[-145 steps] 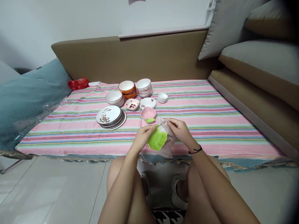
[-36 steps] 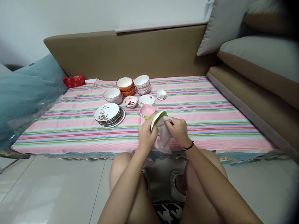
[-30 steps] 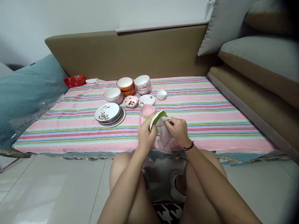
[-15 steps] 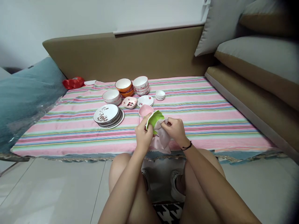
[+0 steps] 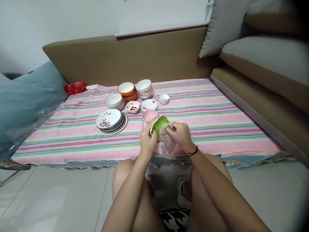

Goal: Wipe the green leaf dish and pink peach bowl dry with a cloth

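Observation:
A green leaf-shaped dish (image 5: 159, 123) with a pale rim is tilted in front of me, gripped at its left side by my left hand (image 5: 147, 139). My right hand (image 5: 181, 134) pinches a thin pale pink cloth (image 5: 168, 144), which presses against the dish's right part and hangs below it. Just behind the dish, a pink bowl (image 5: 149, 114) rests on the striped cloth. The underside of the dish is mostly hidden by the cloth and my fingers.
A stack of plates (image 5: 109, 119) stands at left. Behind are a white bowl (image 5: 114, 100), orange bowls (image 5: 126, 87), white bowls (image 5: 144, 86), a square dish (image 5: 132, 106), flowered plates (image 5: 149, 104) and small white dishes (image 5: 164, 98). Cushions (image 5: 265, 61) line the right side.
The view has shifted slightly. Both hands stay at the dish, with the cloth held against it in nearly the same place.

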The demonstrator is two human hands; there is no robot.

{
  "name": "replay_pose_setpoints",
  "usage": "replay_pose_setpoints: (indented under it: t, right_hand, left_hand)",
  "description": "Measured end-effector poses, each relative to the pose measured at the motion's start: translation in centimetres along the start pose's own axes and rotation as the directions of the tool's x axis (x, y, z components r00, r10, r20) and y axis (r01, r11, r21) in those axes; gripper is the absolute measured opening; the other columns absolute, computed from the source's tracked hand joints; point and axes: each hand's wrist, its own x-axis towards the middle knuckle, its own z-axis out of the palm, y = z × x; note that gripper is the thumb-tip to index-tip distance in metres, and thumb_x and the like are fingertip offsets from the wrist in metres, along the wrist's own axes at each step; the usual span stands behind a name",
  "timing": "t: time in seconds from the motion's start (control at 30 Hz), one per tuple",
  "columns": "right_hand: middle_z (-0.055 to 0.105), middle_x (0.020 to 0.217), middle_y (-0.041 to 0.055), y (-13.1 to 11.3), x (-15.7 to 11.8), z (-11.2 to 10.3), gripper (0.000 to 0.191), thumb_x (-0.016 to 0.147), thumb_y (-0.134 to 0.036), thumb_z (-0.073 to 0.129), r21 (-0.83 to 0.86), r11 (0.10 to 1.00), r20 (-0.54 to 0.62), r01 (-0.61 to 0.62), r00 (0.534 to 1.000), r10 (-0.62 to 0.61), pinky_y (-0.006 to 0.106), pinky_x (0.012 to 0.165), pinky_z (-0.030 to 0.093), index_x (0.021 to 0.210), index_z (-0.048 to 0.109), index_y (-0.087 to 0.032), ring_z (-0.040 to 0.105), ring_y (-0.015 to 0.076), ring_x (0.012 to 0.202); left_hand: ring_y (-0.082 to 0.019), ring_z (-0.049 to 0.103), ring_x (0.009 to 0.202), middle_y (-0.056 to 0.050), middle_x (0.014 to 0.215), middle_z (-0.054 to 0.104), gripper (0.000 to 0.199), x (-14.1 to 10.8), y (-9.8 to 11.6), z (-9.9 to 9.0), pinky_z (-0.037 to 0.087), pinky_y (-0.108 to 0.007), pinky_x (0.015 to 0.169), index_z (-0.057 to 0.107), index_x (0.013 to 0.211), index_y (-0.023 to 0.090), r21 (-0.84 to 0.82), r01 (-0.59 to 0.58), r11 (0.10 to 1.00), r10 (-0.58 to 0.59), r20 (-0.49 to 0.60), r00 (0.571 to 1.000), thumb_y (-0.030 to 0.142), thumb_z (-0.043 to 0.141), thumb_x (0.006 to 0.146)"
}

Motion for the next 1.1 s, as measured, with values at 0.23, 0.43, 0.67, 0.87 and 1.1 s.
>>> replay_pose_setpoints:
  t: [0.23, 0.43, 0.67, 0.87, 1.1]
  right_hand:
    - [0.038, 0.040, -0.0018, -0.2, 0.0, -0.1, 0.035, 0.073, -0.029, 0.049, -0.073, 0.997, -0.062, -0.027, 0.998, 0.023, 0.026, 0.049, 0.019, 0.044, 0.032, -0.020, 0.026, 0.0093, 0.044]
    - [0.036, 0.041, -0.0030, 0.3, -0.1, -0.3, 0.034, 0.073, -0.029, 0.050, -0.057, 0.998, -0.042, -0.022, 0.999, 0.020, 0.026, 0.049, 0.019, 0.045, 0.032, -0.020, 0.027, 0.0093, 0.044]
    - [0.033, 0.044, -0.0043, 0.4, -0.2, -0.4, 0.032, 0.074, -0.029, 0.050, -0.058, 0.998, 0.003, 0.008, 1.000, -0.008, 0.026, 0.050, 0.019, 0.048, 0.033, -0.020, 0.027, 0.0093, 0.046]
    - [0.039, 0.049, -0.0041, 0.6, -0.1, -0.6, 0.018, 0.072, -0.024, 0.050, -0.028, 0.995, 0.083, 0.094, 0.992, -0.091, 0.025, 0.052, 0.022, 0.056, 0.042, -0.020, 0.033, 0.0099, 0.049]
    - [0.035, 0.048, -0.0056, 1.0, 0.1, -0.6, 0.017, 0.070, -0.021, 0.049, 0.058, 0.988, 0.137, 0.143, 0.979, -0.150, 0.024, 0.050, 0.021, 0.056, 0.038, -0.019, 0.032, 0.0085, 0.047]
  left_hand:
    - [-0.011, 0.059, 0.063, -0.004, 0.119, 0.065, 0.047, 0.4, 0.0, 0.3, 0.051, -0.023, 0.062, 0.062, 0.120, 0.021, 0.041, -0.056, 0.998, 0.057, -0.010, 0.998, 0.014, 0.043, 0.078]
    - [-0.012, 0.060, 0.066, -0.003, 0.102, 0.070, 0.045, 0.4, -0.2, 0.7, 0.050, -0.024, 0.061, 0.063, 0.118, 0.020, -0.006, -0.022, 1.000, 0.022, 0.001, 1.000, 0.015, 0.042, 0.078]
    - [-0.013, 0.059, 0.061, -0.001, 0.074, 0.067, 0.041, 0.5, -0.4, 1.3, 0.049, -0.022, 0.055, 0.065, 0.110, 0.018, -0.086, 0.040, 0.996, -0.044, -0.036, 0.998, 0.015, 0.042, 0.076]
    - [-0.008, 0.048, 0.038, 0.003, 0.064, 0.060, 0.035, 0.4, -0.3, 1.1, 0.041, -0.020, 0.037, 0.063, 0.105, 0.018, -0.244, 0.149, 0.958, -0.157, -0.013, 0.987, 0.019, 0.043, 0.077]
    - [-0.007, 0.044, 0.031, 0.007, 0.052, 0.046, 0.030, 0.6, 0.2, 0.7, 0.037, -0.019, 0.030, 0.061, 0.101, 0.016, -0.389, 0.241, 0.889, -0.262, -0.002, 0.965, 0.020, 0.045, 0.076]
